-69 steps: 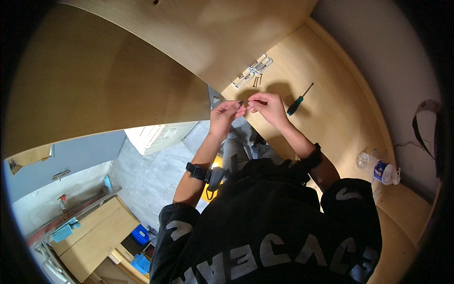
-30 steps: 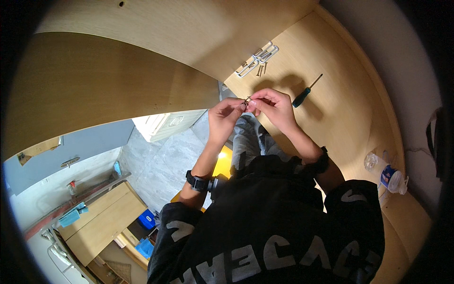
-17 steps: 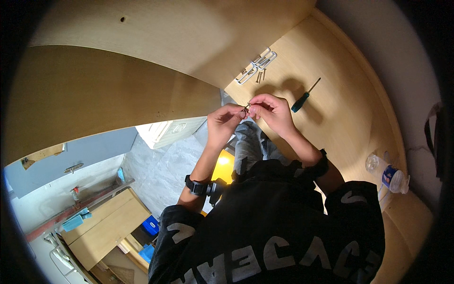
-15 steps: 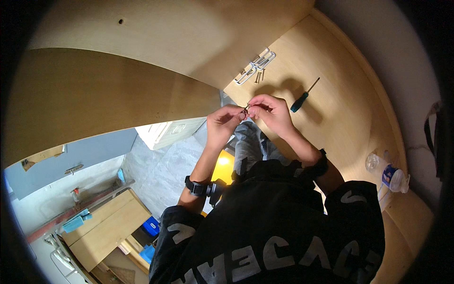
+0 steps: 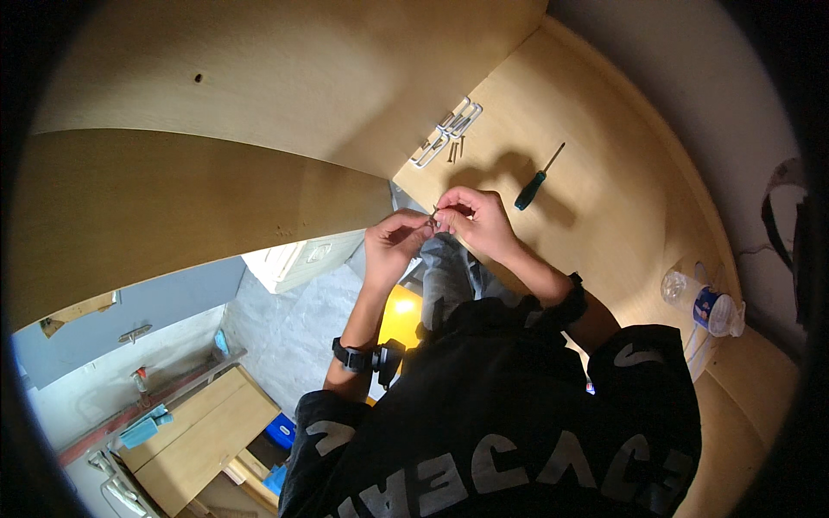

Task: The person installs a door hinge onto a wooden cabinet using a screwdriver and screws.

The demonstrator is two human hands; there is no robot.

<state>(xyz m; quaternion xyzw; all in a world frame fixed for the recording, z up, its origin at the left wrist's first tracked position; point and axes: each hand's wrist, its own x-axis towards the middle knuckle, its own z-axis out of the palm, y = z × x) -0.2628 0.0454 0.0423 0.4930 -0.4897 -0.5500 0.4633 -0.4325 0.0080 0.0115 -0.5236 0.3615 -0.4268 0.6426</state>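
Light-toned wood is forming a broad surface (image 5: 617,194) beside a grey wall. Near its edge, a small dark metal piece (image 5: 433,213) is sitting between two sets of fingertips: the left hand (image 5: 391,247) and the right hand (image 5: 480,226) are both pinching it, thumbs pressed near the forefingers. Beyond, slim silver-coloured metal handles (image 5: 446,135) are lying with thin brownish screws (image 5: 452,153) just beside them. Rightward, a dark-green-handled screwdriver (image 5: 532,190) is lying; farther right, a clear plastic bottle with a blue label (image 5: 708,309) is resting.

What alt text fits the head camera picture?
A person's left hand and right hand pinch a small, thin piece between them near a wood-coloured surface, where a green-handled screwdriver, silvery handles and screws lie.
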